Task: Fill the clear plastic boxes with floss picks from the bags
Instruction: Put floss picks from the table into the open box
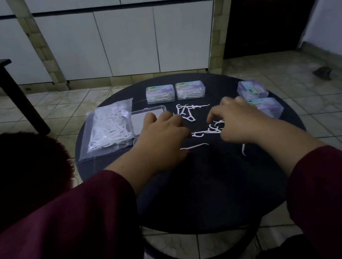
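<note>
Left hand (162,134) and right hand (232,121) hover with fingers loosely curled over loose floss picks (207,132) at mid-desk; whether either pinches one, cannot tell. Open clear box (142,115) beside left hand, bag (110,130) beyond. Judged step: gathering. Next: pinch picks, carry to box.

Home room: tiled floor (287,67), white cabinets (126,40)

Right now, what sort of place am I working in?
Probably a dim room in a home, not a workshop: a small round black table stands on a pale tiled floor, with white cabinet doors behind it and a dark wooden side table to the left.
</note>
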